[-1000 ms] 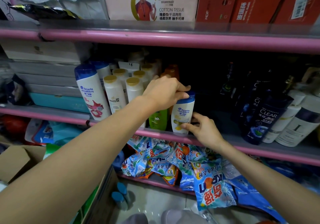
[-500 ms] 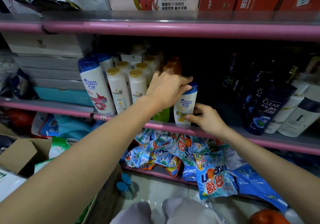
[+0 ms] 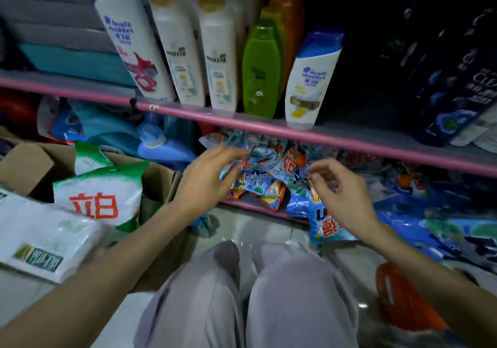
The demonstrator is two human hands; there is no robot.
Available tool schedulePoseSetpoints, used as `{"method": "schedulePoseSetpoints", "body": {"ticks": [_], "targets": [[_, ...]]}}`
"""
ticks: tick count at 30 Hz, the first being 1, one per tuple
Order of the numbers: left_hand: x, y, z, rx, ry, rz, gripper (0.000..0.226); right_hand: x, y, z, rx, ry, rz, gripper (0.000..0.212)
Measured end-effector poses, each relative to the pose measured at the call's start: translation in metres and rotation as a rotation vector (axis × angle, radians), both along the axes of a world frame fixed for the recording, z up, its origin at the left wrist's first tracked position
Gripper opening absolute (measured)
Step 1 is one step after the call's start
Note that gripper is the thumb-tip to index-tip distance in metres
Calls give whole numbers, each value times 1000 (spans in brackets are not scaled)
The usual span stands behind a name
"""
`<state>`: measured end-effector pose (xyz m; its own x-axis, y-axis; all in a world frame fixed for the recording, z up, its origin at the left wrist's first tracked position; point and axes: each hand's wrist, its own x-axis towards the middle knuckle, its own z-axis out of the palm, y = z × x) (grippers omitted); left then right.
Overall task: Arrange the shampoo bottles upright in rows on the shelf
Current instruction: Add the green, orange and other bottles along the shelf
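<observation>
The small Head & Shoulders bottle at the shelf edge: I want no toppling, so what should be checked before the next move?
1. Small Head & Shoulders bottle upright: ok.
2. Its base fully on the shelf edge: cannot tell, it sits at the very lip.
3. Left hand empty: ok.
4. Right hand empty: ok.
5. Green bottle beside it upright: ok.
6. Dark space to its right free for more bottles: cannot tell.
</observation>
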<state>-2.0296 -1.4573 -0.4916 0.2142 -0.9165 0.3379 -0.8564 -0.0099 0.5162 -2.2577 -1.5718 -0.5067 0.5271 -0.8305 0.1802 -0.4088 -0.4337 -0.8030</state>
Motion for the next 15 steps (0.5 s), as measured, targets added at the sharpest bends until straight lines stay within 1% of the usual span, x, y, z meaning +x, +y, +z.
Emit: {"method": "schedulePoseSetpoints", "body": {"ticks": [5,9,12,13,15], "targets": [[33,36,-90,354,20,207,26,-6,5,-89,160,270,50,15],[48,52,-147,622,7,294,33,-22,12,-161,266,573,62,22],[52,55,-181,751,-26,293,39,-27,24,-195,366,820,147,43],[52,54,-190,757,-31,284,39,-25,28,-204,377,863,201,51],[45,51,-205,737,-12,242,38,-16,37,-217,411,837,293,64]]}}
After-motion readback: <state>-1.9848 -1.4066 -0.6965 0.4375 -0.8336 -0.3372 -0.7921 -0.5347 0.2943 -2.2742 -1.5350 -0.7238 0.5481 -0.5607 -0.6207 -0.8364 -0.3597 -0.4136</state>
